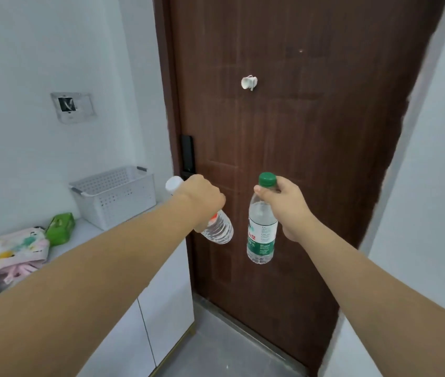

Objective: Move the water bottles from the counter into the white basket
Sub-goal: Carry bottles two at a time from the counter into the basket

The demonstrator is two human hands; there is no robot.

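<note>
Arms outstretched, left hand (202,198) around white-capped bottle (217,228), right hand (288,205) pinching green-capped bottle (261,232).

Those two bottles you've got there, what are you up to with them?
A person is carrying two water bottles, both held in the air before a brown door. The left hand grips a tilted white-capped bottle; the right hand holds a green-capped bottle upright by its neck. The white basket sits on the counter to the left.

white-capped bottle (217,227) middle hidden behind left hand (202,198)
</note>
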